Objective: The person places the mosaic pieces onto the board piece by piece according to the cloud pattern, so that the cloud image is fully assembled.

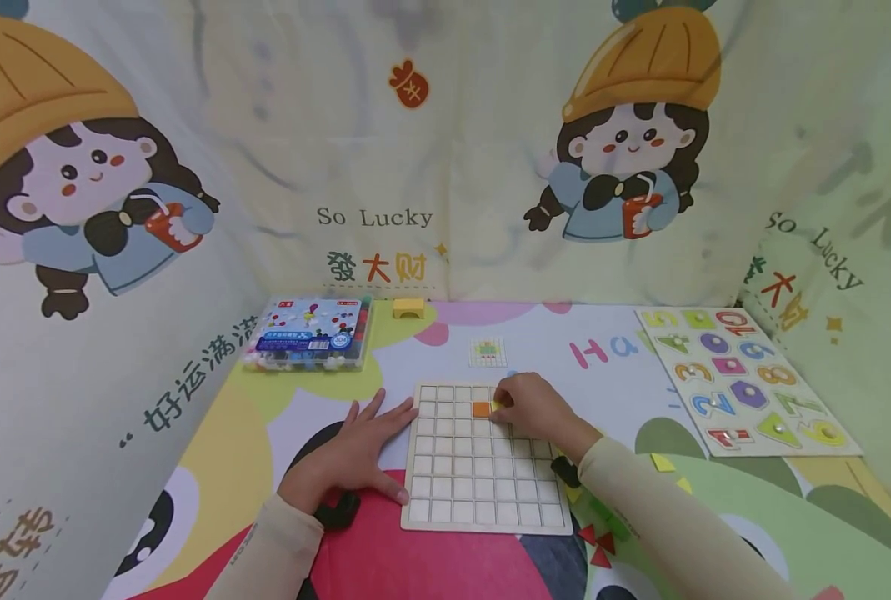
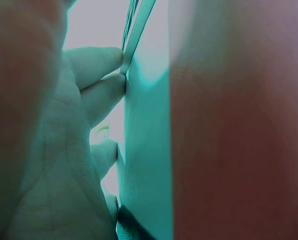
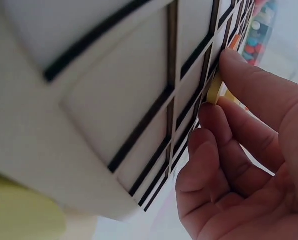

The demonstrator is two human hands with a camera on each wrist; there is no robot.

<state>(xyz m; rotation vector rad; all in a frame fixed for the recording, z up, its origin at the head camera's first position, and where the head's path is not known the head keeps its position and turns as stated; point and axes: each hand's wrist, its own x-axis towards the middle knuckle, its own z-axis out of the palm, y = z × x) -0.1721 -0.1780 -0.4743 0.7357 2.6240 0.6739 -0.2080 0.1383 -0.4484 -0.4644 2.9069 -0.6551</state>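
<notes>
A white wooden grid board [image 1: 463,488] lies before the person, with an orange square tile [image 1: 481,409] in one upper cell. Just right of that tile, the right hand [image 1: 529,406] pinches a small yellow tile [image 3: 214,89] between thumb and fingers, right at the grid. In the head view the fingers cover most of the yellow tile. The left hand [image 1: 364,450] lies with spread, straight fingers along the board's left side, its thumb and fingertips at the edge. Its fingers [image 2: 103,92] also show against the edge in the left wrist view.
Beyond the board lies a small pattern card [image 1: 488,352]. A boxed kit [image 1: 310,333] and a yellow block [image 1: 408,308] stand at the back left. A number puzzle board [image 1: 748,379] lies right. Red triangles [image 1: 601,557] and a green piece [image 1: 612,518] sit near the right forearm.
</notes>
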